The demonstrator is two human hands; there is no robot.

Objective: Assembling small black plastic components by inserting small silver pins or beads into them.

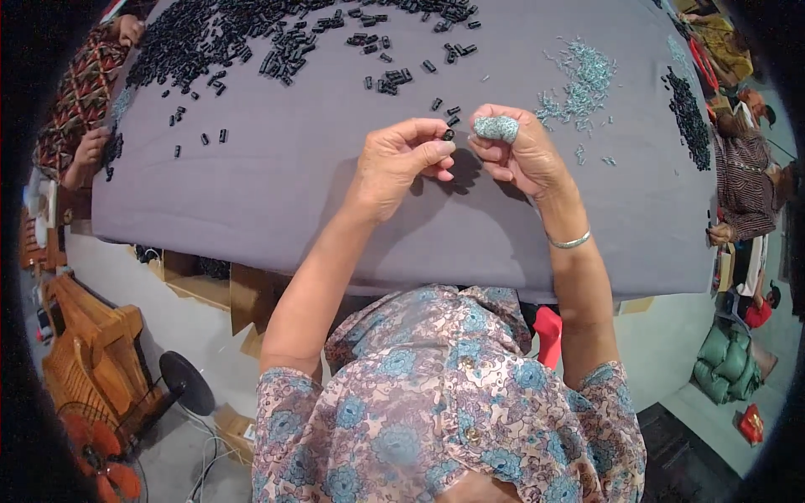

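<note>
Over the table, my left hand (394, 163) pinches a small black cylindrical piece (449, 134) between thumb and fingertips. Close beside it on the right is my right hand (532, 155), its fingers curled in. A speckled teal-and-white wrapping (496, 127) covers one of its digits. Whatever the right fingertips hold, if anything, is too small to make out. Loose black pieces (454, 111) of the same kind lie just beyond my hands. Past my right hand spreads a pile of tiny teal-and-white pieces (583, 88).
A large heap of black pieces (210, 42) covers the far left of the grey-covered table (277, 184). Other people's hands work at the left edge (92, 151) and the right edge (721, 235). A wooden chair (92, 335) and a fan (101, 453) stand lower left.
</note>
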